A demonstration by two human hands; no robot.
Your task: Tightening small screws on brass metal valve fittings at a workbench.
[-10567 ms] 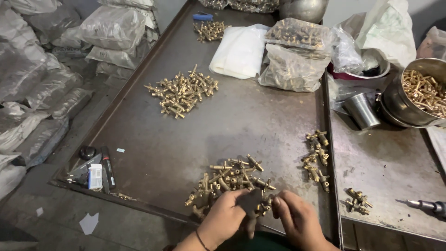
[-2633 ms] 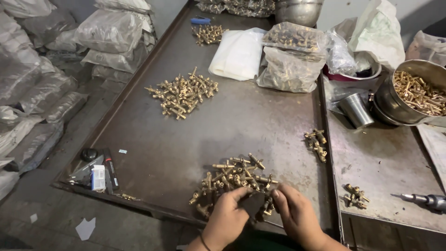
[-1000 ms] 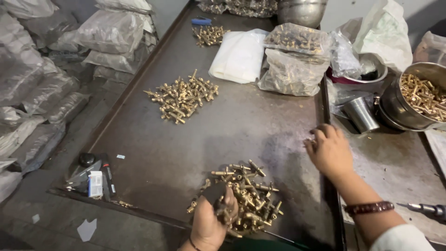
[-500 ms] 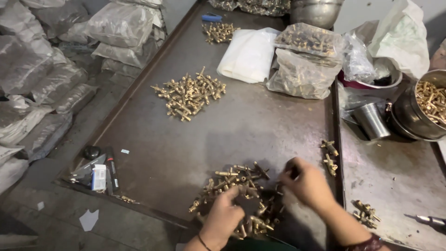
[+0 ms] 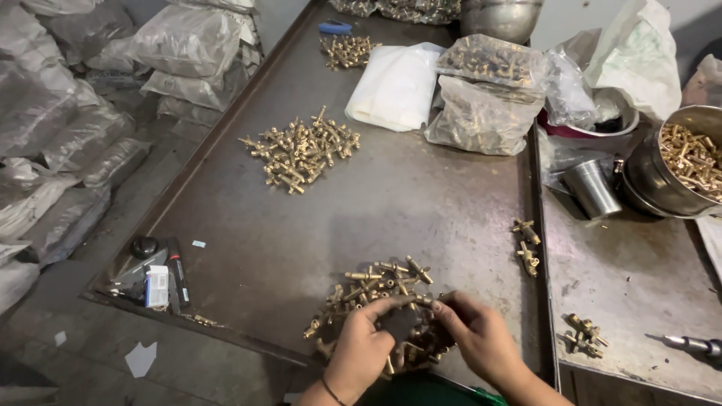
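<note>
Since half a second earlier, right hand had rejoined left hand over the near brass fittings pile on the desk, both grips closed on one fitting; joining seemingly underway, needing careful alignment.

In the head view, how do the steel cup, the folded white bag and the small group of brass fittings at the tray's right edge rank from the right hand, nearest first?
From the right hand:
1. Small group of brass fittings, just above it at the tray's right edge.
2. Steel cup, farther up on the right.
3. Folded white bag, far end, toward the middle.
</note>
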